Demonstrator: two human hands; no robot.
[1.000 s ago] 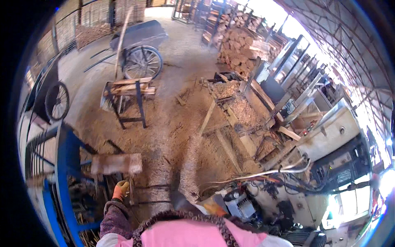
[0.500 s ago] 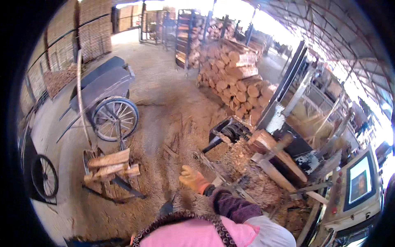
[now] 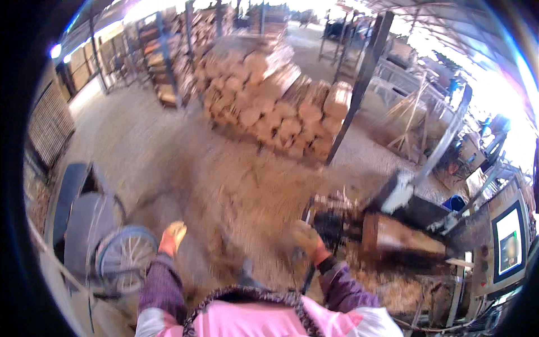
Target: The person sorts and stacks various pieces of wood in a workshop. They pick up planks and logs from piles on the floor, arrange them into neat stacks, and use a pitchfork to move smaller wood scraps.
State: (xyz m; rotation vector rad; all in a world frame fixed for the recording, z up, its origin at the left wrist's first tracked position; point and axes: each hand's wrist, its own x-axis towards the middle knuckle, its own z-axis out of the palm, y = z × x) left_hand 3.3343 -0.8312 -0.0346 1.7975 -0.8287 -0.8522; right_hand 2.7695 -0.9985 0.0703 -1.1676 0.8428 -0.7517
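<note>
My left hand (image 3: 173, 237), in an orange and yellow work glove, hangs in the air with its fingers loosely stretched and nothing in it. The wheelbarrow's spoked wheel (image 3: 128, 259) is nearest to it, to the left. My right hand (image 3: 308, 240), gloved alike, is out in front, beside the dark machine. Motion blurs it, but its fingers look loosely extended, and I see nothing held. To its right, a thick piece of split wood (image 3: 407, 238) lies on the machine.
A tall stack of cut logs (image 3: 269, 115) stands ahead, beside a dark upright post (image 3: 362, 84). A grey wheelbarrow (image 3: 90, 230) is at the left. On the right are a control panel with a lit screen (image 3: 510, 240) and bark debris (image 3: 398, 289). Brown dirt floor (image 3: 224, 174) lies between.
My view has swung right, so the log stack and wheelbarrow sit further left. My left hand has come into view. The firewood on a stand at the left is out of sight.
</note>
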